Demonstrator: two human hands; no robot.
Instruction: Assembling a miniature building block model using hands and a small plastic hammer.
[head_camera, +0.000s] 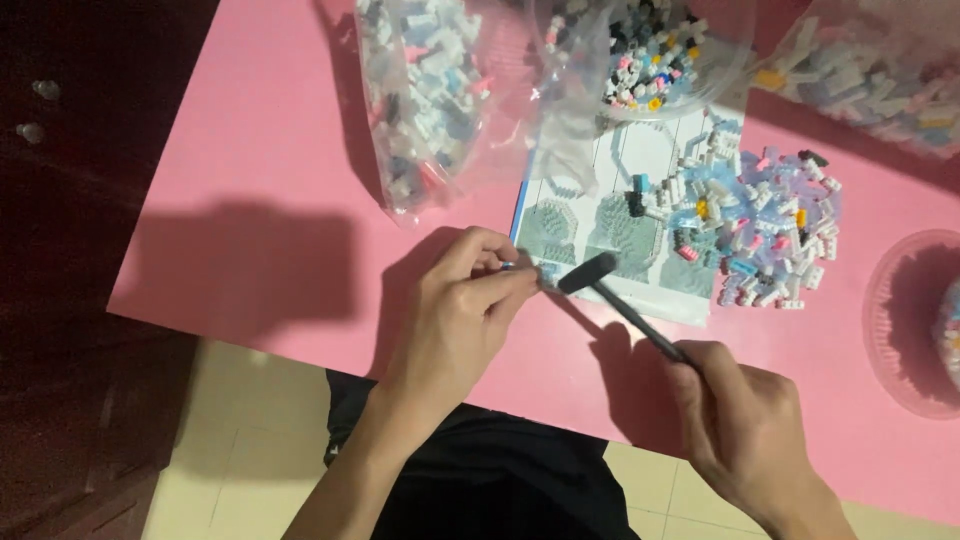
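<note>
A: What fills the view?
B: A pink table (280, 180), then clear bags of tiny bricks (425, 100), an instruction sheet (625, 225) and a loose heap of bricks (770, 230) on its right edge

A: And the hands?
B: The left hand (465, 310) pinches a small brick piece (545, 272) just over the sheet's near corner. The right hand (745, 430) is closed round a small black hammer (600, 280), whose head sits right beside that piece
</note>
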